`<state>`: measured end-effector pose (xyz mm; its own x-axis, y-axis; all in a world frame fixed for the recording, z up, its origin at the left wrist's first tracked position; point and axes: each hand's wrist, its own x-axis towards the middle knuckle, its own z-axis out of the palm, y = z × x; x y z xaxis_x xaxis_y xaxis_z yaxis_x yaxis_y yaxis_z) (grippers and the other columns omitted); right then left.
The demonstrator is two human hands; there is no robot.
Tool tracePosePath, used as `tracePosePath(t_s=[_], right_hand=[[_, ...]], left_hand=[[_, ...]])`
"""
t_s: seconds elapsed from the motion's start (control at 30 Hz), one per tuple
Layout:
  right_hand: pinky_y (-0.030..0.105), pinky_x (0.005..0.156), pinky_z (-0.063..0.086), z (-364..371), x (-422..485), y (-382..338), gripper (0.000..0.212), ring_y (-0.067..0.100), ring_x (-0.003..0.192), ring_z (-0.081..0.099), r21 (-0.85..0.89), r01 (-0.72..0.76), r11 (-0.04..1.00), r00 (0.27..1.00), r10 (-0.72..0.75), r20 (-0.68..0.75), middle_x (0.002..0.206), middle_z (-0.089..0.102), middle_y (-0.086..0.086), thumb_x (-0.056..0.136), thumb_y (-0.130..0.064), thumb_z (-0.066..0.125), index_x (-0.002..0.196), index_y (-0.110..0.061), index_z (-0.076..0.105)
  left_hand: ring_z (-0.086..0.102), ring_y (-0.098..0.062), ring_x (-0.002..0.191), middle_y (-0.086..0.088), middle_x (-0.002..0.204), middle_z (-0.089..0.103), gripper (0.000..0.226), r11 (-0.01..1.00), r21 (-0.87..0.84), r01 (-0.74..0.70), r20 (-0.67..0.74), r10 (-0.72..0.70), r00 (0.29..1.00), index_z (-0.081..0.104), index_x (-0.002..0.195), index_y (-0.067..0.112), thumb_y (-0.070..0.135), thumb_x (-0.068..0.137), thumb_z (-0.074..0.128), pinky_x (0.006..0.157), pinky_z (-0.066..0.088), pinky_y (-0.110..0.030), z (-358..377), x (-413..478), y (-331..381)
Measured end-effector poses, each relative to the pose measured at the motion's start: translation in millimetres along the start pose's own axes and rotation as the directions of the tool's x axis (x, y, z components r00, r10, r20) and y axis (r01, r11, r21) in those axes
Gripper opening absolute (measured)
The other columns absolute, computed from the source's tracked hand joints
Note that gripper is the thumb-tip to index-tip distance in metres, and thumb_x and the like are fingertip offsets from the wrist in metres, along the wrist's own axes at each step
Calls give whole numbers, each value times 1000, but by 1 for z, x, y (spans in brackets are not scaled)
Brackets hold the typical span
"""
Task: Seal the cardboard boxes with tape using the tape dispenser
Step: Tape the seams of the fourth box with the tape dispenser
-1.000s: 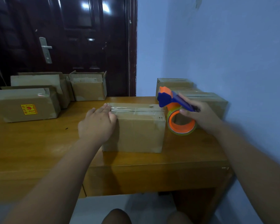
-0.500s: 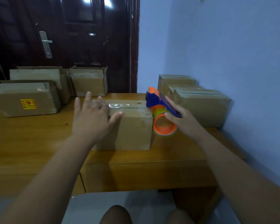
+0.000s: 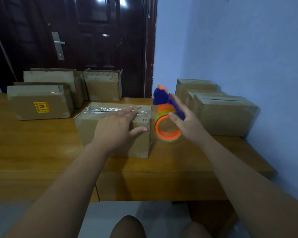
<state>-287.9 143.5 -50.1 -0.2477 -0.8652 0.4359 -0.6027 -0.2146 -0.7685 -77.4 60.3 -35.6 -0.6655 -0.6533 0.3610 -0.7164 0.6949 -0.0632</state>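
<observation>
At desk (image 3: pixel 33 143) centre — left hand (image 3: pixel 115 129), lifted before, now presses straight fingers (image 3: pixel 127 111) on taped box (image 3: pixel 88 127) | right hand (image 3: pixel 189 126) grips tape dispenser (image 3: pixel 163 107) beside its right end | boxes: seven — dispenser: one

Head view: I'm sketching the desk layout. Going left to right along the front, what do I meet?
Box with yellow sticker → taped box under the left hand → tape dispenser in the right hand → boxes by the wall.
</observation>
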Motion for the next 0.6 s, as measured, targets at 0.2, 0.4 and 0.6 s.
tracePosePath(t_s=[0.2,0.4,0.6], right_hand=[[8,70,40,-21,-7,4,62,-6,86,53,-167,1,986,1000,-3,-11,116,51,-20,95,-33,54,146,-44,22],[11,77,39,-50,-19,16,60,7,93,55,-317,29,948,997,-7,71,122,50,-14,90,-44,55,136,-56,19],[3,79,40,-61,-23,13,60,-18,97,51,-166,36,986,999,-38,-10,122,44,-35,89,-41,60,134,-58,24]], left_hand=[[30,-17,139,5,154,28,92,1000,-5,-17,54,18,998,26,147,28,76,70,14,106,34,-35,-2,3,-2],[33,-17,138,6,153,30,92,1000,1,-26,44,26,999,28,147,27,76,70,14,106,35,-36,-1,4,-3],[36,-17,136,6,151,34,100,999,-31,-17,12,17,1000,33,145,28,79,63,10,103,38,-37,-2,2,-2]])
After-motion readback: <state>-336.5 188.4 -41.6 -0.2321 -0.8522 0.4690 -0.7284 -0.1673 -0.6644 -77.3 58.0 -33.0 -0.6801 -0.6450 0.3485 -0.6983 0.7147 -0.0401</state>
